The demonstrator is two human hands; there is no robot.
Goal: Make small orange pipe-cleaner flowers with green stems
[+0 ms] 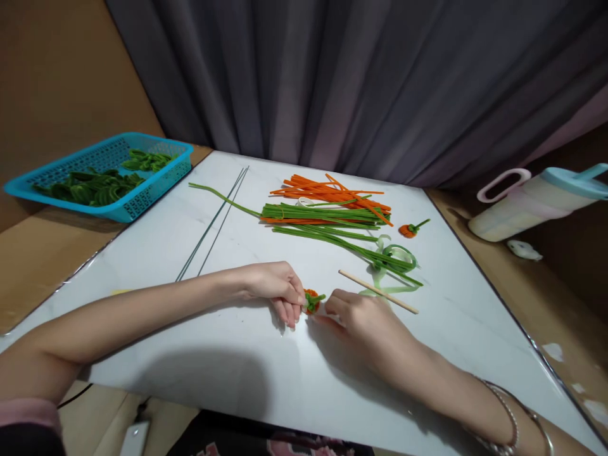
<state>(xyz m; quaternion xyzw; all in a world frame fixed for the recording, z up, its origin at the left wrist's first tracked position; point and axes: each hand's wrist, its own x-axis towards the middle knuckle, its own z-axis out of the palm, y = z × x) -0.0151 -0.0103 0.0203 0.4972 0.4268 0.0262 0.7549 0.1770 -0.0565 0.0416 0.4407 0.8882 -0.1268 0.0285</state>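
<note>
My left hand (280, 288) pinches a small pumpkin (312, 300) made of orange pipe cleaner, with a green top and a short green stem pointing right. Just right of it is my right hand (358, 320), its fingers curled together; what lies between the fingertips, if anything, is hidden. A thin wooden stick (379, 292) rests on the table beyond my right hand. Farther back, a similar pumpkin (408, 231) with a longer green stem lies on its own. Green pipe cleaners (327, 215) are bundled in front of a loose pile of orange pipe cleaners (327, 190).
Two thin dark wires (213, 218) lie on the white table (228, 361) at left. A roll of translucent green tape (401, 256) sits near loose green stems. A blue basket (126, 208) holds green coiled pieces at far left. A tumbler (527, 206) stands at right, before a grey curtain (332, 82).
</note>
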